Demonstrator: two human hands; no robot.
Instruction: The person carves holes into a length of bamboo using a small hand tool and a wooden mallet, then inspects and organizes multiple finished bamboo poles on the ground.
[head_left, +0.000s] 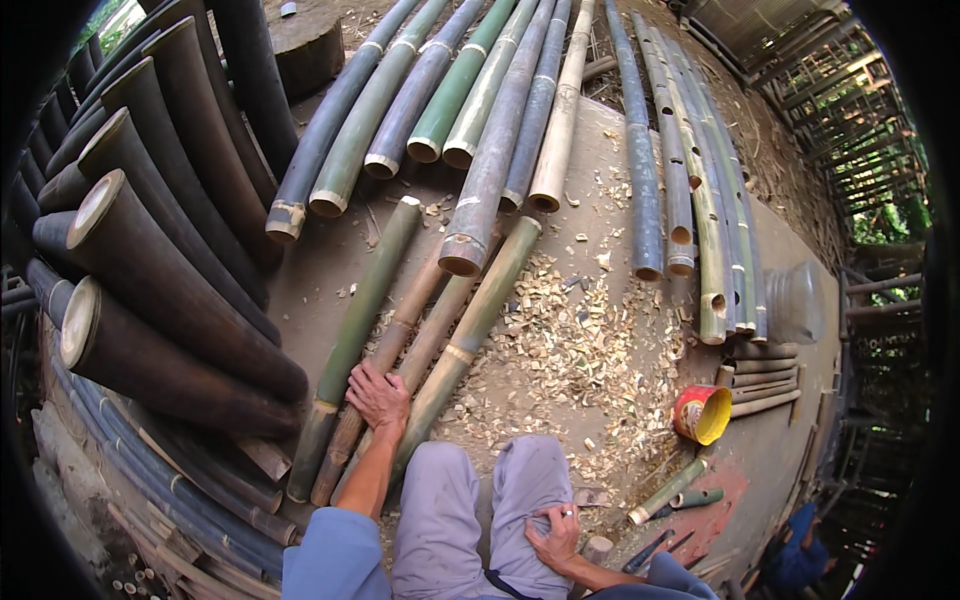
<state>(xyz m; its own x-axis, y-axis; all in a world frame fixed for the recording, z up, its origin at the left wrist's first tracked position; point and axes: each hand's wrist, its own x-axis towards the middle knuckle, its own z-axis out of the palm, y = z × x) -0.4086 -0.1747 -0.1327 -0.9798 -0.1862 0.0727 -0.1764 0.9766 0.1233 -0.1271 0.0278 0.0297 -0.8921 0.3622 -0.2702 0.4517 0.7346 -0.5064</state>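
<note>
My left hand [378, 400] lies over a thin brown bamboo pole [402, 322], its fingers curled round the pole. Close on its left is a thicker green bamboo pole [368, 290]. A pale brown pole [440, 318] and a green-tan pole [482, 300] with a light joint lie to its right. These poles slant from beside my left leg toward the far side. My right hand [555, 535], with a ring on one finger, rests on my right thigh, fingers apart and holding nothing.
Long bamboo poles [450, 90] lie ahead, and poles with cut holes [712, 270] at the right. Dark, wide tubes [180, 290] lean at the left. Wood chips [575, 350] cover the ground. A red-yellow tin [702, 414] lies tipped near bamboo offcuts [668, 490]. A person in blue [797, 548] is at lower right.
</note>
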